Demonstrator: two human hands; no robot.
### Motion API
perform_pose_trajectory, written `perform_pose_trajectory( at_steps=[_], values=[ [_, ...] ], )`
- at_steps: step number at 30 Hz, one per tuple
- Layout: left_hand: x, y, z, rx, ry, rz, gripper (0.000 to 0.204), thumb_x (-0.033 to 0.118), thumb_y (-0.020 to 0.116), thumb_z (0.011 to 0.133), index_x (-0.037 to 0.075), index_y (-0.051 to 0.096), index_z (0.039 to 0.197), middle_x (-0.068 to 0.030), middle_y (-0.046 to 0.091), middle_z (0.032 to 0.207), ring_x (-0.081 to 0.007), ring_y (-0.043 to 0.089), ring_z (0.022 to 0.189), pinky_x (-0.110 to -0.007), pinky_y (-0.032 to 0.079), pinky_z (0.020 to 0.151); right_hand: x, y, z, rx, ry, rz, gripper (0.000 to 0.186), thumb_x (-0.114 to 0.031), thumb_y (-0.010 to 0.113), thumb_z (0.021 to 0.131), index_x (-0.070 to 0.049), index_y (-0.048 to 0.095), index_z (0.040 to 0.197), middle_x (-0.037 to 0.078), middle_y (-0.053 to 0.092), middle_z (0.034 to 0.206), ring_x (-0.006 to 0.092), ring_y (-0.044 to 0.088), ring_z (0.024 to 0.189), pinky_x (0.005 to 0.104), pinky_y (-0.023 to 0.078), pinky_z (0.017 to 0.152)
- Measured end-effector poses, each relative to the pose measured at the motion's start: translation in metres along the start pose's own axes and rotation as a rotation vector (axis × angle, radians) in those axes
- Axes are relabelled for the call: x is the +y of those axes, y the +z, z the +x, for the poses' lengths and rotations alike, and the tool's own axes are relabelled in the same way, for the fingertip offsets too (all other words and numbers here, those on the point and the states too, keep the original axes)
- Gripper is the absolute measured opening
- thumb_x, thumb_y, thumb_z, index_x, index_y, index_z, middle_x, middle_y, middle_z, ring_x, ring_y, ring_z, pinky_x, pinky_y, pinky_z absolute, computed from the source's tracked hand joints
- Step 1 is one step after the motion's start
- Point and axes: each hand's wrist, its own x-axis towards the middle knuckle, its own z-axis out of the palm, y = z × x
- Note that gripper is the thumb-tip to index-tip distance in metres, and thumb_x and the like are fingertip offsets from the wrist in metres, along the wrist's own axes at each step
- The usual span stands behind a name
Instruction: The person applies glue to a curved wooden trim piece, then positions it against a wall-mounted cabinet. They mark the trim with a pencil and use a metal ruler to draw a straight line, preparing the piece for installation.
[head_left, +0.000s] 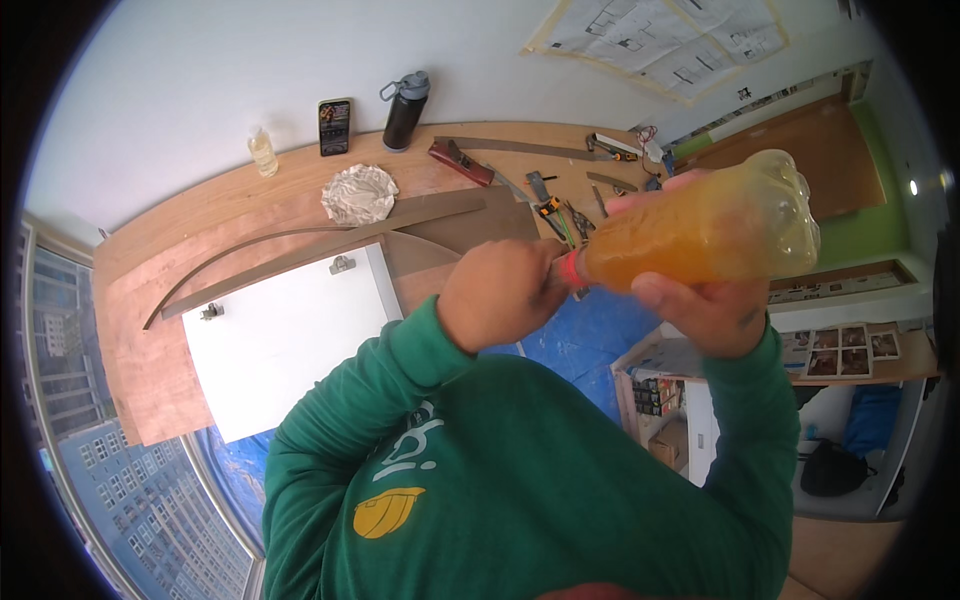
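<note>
A clear plastic bottle (690, 228) of cloudy amber liquid is tilted almost on its side above the work table. Its base points up to the right, its neck to the left. My right hand (712, 308) wraps round the bottle's body from below, the thumb pressed on the near side and fingers showing beyond it. My left hand (505, 292) is closed at the neck end, against a red ring (572, 269) there. Its fingers hide the bottle's mouth, so whether a cap is on cannot be seen.
On the wooden table (130, 350) lie a white board (285, 335) with clips, thin curved strips, a crumpled cloth (360, 194), a handsaw (462, 160) and several hand tools (555, 208). A phone (335, 127), dark flask (407, 110) and small bottle (263, 153) stand along the wall.
</note>
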Motion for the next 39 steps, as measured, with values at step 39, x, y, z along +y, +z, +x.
perform_pose_trajectory(
  at_steps=[39],
  values=[
    [0.019,0.005,-0.004,0.027,-0.012,0.048,0.043,0.033,0.076,0.091,0.003,0.069,0.122,-0.0242,0.069,0.078,-0.0464,0.068,0.076,-0.051,0.054,0.068,0.026,-0.017,-0.029,0.294,0.192,0.291,0.046,-0.017,0.081,0.092,-0.003,0.057,0.128,0.007,0.071,0.110,0.0137,0.069,0.097,0.0321,0.057,0.088]
  ],
)
